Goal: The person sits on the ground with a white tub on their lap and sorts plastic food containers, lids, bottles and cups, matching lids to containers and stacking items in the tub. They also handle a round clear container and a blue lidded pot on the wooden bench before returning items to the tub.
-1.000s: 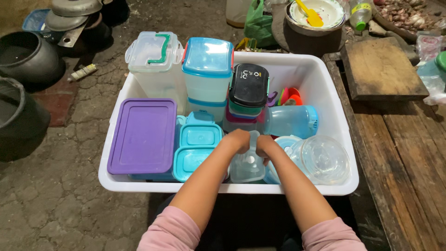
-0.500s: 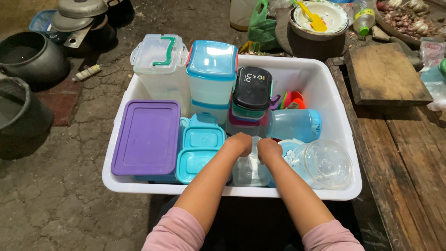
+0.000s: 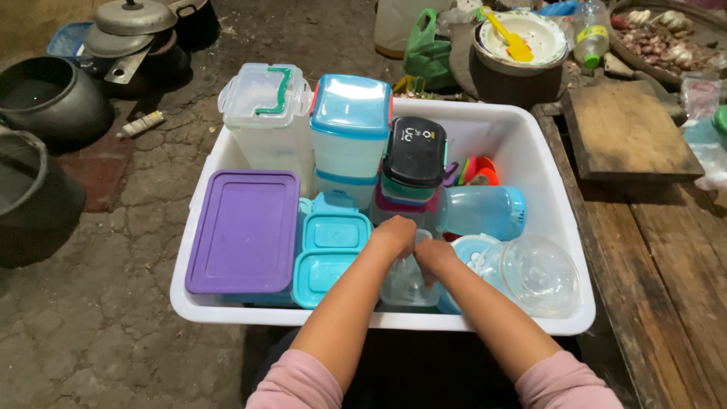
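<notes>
Both hands reach into a big white plastic tub (image 3: 522, 125) full of food containers. My left hand (image 3: 395, 235) and my right hand (image 3: 433, 256) meet over a small clear plastic container (image 3: 407, 286) near the tub's front wall, fingers curled on its rim. Left of them lie two small teal lidded boxes (image 3: 333, 250) and a purple-lidded box (image 3: 244, 229). Right of them lies a clear round lid (image 3: 539, 274). Behind stand a dark-lidded box (image 3: 414, 155) and a blue bottle on its side (image 3: 478, 212).
A tall clear canister with green handle (image 3: 266, 113) and a blue-lidded tub (image 3: 351, 121) stand at the tub's back. Dark pots (image 3: 49, 98) sit on the cracked floor at left. A wooden board (image 3: 625, 129) lies on the plank table at right; a bowl with yellow spoon (image 3: 522, 38) is behind.
The view has shifted slightly. Both hands stay together on the clear container, moved a little nearer the tub's front wall.
</notes>
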The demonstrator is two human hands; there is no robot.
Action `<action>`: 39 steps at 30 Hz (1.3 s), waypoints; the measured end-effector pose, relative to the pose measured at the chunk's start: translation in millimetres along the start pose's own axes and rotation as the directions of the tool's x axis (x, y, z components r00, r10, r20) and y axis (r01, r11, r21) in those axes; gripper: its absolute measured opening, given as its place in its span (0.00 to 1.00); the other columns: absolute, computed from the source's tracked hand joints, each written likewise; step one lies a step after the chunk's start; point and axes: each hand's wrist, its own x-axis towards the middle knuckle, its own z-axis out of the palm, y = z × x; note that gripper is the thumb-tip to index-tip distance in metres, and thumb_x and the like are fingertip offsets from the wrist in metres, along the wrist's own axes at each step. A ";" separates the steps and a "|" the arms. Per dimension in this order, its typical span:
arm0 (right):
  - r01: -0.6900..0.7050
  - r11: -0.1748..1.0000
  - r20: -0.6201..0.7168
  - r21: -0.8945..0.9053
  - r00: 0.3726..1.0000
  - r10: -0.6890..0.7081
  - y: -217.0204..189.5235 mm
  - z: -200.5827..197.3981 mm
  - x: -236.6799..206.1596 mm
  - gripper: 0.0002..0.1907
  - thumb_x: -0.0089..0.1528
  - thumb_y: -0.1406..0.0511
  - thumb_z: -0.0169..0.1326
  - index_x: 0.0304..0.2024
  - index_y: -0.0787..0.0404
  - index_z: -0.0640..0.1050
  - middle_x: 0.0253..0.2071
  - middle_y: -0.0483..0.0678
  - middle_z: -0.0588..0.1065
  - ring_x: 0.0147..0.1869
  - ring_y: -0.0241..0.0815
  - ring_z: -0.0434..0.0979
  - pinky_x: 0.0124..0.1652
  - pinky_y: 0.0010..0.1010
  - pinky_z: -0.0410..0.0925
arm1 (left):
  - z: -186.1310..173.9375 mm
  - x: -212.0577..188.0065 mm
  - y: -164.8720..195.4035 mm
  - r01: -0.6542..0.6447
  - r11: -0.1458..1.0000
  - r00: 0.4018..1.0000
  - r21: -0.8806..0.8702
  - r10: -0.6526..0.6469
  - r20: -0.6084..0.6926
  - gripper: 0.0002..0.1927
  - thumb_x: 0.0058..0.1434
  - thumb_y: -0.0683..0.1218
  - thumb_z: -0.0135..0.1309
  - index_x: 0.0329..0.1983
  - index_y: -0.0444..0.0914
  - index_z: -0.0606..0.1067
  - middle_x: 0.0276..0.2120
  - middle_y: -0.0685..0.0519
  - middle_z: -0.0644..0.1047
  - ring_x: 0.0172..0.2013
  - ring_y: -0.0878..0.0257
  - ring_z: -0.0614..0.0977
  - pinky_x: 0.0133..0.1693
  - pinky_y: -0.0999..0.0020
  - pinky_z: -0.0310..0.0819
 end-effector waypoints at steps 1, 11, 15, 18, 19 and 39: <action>-0.007 0.999 -0.068 0.031 0.998 0.009 1.5 -7.6 3.3 0.46 0.38 0.57 0.80 0.58 0.54 0.75 0.61 0.54 0.71 0.61 0.55 0.75 0.54 0.43 0.72 | -1.3 1.3 -2.3 -0.014 1.000 0.999 -0.004 0.014 -0.030 0.15 0.49 0.38 0.62 0.43 0.34 0.82 0.45 0.36 0.81 0.50 0.42 0.82 0.50 0.51 0.78; 0.102 0.977 0.191 0.189 0.972 -0.139 6.6 -50.0 49.3 0.52 0.35 0.52 0.81 0.59 0.55 0.74 0.62 0.53 0.69 0.64 0.56 0.71 0.57 0.45 0.69 | 4.3 5.2 -5.7 0.034 0.997 0.991 -0.075 -0.044 -0.124 0.15 0.55 0.41 0.58 0.46 0.34 0.82 0.47 0.36 0.81 0.50 0.41 0.83 0.50 0.51 0.79; 0.087 0.979 0.196 0.183 0.973 -0.123 4.4 -29.6 54.3 0.51 0.36 0.51 0.80 0.59 0.53 0.74 0.63 0.52 0.69 0.65 0.56 0.70 0.57 0.45 0.69 | 0.2 3.2 -5.7 0.001 0.998 0.990 -0.060 -0.010 -0.138 0.18 0.58 0.41 0.56 0.53 0.38 0.79 0.48 0.36 0.80 0.51 0.41 0.82 0.50 0.49 0.78; 0.084 0.978 0.177 0.189 0.977 -0.118 5.7 -22.1 57.2 0.51 0.36 0.50 0.80 0.59 0.52 0.75 0.63 0.52 0.69 0.65 0.55 0.70 0.58 0.46 0.68 | -2.9 0.7 -6.8 0.031 0.996 0.992 -0.086 -0.041 -0.117 0.18 0.59 0.42 0.55 0.54 0.39 0.79 0.49 0.38 0.80 0.52 0.41 0.81 0.51 0.48 0.77; 0.083 0.978 0.173 0.191 0.978 -0.116 6.3 -21.8 58.2 0.50 0.36 0.49 0.80 0.59 0.52 0.75 0.63 0.52 0.69 0.65 0.55 0.70 0.58 0.46 0.68 | -3.4 0.0 -6.5 0.034 0.997 0.994 -0.073 -0.041 -0.106 0.18 0.59 0.42 0.55 0.54 0.39 0.78 0.49 0.37 0.80 0.52 0.41 0.81 0.51 0.49 0.78; 0.152 0.979 -0.079 0.136 0.987 -0.142 1.2 -21.6 16.5 0.51 0.38 0.46 0.77 0.63 0.40 0.73 0.70 0.45 0.62 0.73 0.55 0.58 0.63 0.57 0.59 | 16.5 14.0 -10.5 0.063 0.998 0.998 -0.023 -0.063 -0.004 0.17 0.56 0.43 0.59 0.49 0.37 0.82 0.50 0.39 0.80 0.52 0.43 0.82 0.51 0.51 0.79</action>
